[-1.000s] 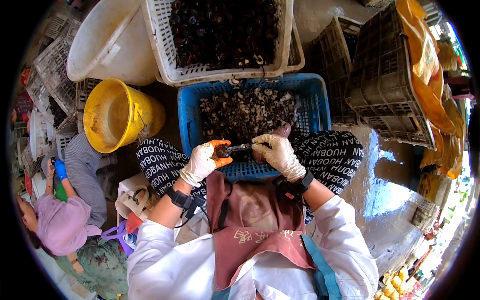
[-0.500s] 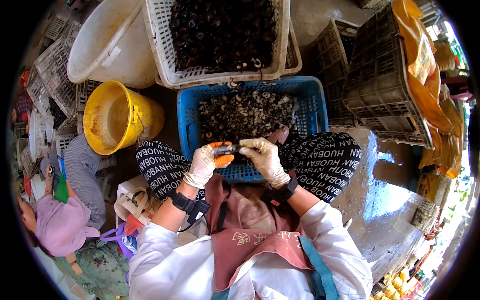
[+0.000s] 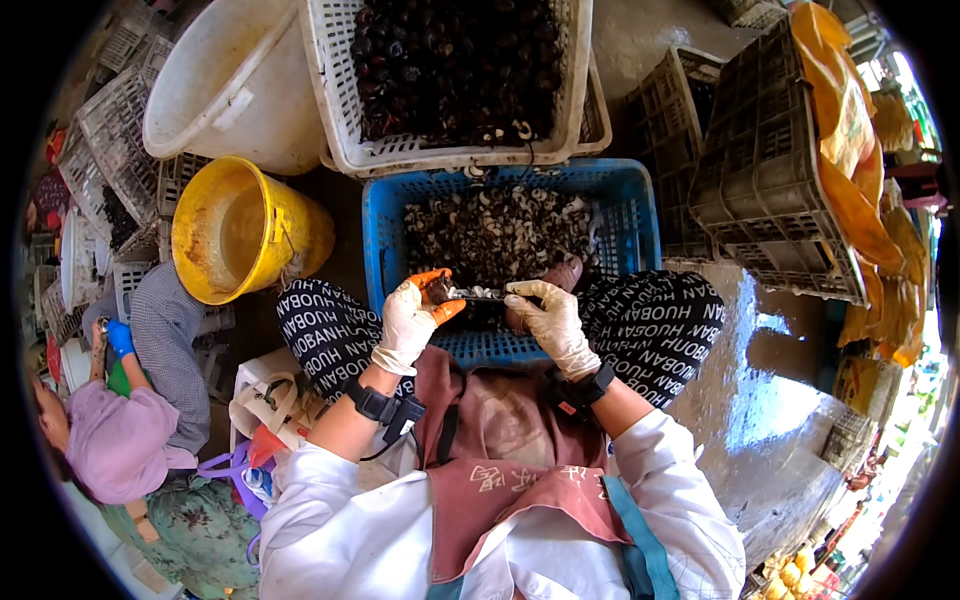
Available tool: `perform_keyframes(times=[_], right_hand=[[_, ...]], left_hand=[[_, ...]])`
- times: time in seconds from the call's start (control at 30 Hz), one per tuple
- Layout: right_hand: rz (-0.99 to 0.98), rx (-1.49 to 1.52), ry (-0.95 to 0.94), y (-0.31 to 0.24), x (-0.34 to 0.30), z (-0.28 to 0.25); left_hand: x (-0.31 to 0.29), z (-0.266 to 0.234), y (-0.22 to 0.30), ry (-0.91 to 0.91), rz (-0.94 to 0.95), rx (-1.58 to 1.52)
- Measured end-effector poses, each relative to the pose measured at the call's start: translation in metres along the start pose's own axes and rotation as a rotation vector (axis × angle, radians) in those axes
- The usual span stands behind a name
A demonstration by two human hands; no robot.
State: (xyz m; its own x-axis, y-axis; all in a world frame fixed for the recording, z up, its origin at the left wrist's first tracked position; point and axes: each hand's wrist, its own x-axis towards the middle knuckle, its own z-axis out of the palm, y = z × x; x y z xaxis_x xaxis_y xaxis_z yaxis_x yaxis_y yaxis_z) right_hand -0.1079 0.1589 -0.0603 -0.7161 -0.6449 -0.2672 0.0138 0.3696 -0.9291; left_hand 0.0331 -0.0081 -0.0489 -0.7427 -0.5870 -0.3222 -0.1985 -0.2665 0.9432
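Note:
My left hand (image 3: 408, 325), in a whitish glove with orange finger covers, pinches a small dark shellfish (image 3: 438, 290). Pale flesh shows on the side facing my other hand. My right hand (image 3: 550, 322), in a whitish glove, is closed around a thin dark rod-like tool (image 3: 486, 295), its left end at the shellfish; the exact tip is too small to make out. Both hands are over the near side of a blue basket (image 3: 640, 215) between my knees. Whitish and dark shell-like pieces (image 3: 500, 225) lie in it.
A white basket (image 3: 345, 150) heaped with dark shellfish (image 3: 455, 75) stands beyond the blue one. At left are a yellow bucket (image 3: 290, 235) and a big white tub (image 3: 225, 120). Dark crates (image 3: 760, 160) stack at right. A co-worker (image 3: 120, 440) sits at far left.
My hands have drawn slightly apart, showing more of the thin tool and the shellfish. The view has shifted a little. The co-worker's blue-gloved hand has come into sight.

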Motion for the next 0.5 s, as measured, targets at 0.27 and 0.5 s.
perform_keyframes(times=[0.27,0.5], right_hand=[[0.036,-0.143,-0.079,-0.004,-0.003,-0.007],[0.169,0.116,0.001,0.009,0.016,0.035]], left_hand=[[0.004,-0.008,0.033,-0.343,0.112,0.685],[-0.019,0.043,-0.003,-0.144,-0.039,0.196]])
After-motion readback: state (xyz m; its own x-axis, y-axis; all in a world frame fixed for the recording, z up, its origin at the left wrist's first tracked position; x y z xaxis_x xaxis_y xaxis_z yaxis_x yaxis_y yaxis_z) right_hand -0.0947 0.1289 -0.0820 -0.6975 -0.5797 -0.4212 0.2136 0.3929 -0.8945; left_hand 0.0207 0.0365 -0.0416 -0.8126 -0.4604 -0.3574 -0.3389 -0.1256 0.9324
